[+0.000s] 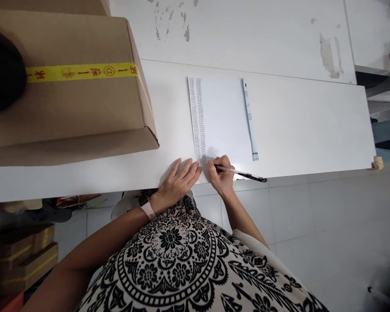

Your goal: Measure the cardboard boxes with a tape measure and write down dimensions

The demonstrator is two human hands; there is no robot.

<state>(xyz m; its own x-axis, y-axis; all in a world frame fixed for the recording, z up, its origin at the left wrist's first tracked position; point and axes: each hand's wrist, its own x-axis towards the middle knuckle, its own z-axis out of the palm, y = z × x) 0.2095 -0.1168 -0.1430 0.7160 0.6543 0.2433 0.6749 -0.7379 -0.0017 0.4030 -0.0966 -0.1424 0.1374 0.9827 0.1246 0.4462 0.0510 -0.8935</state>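
Observation:
A white sheet of paper lies on the white table, with two columns of small dark handwriting down its left side. My right hand is closed around a pen with a clear barrel and black ends. Its tip is hidden by my fingers near the bottom of the second column. My left hand lies flat with its fingers stretched out, fingertips at the paper's lower left corner. A pale blue printed strip runs along the paper's right edge.
A large cardboard box with yellow tape stands on the table at the left, a black round object over it. Smaller taped boxes are below at the lower left. The table's front edge runs just before my body.

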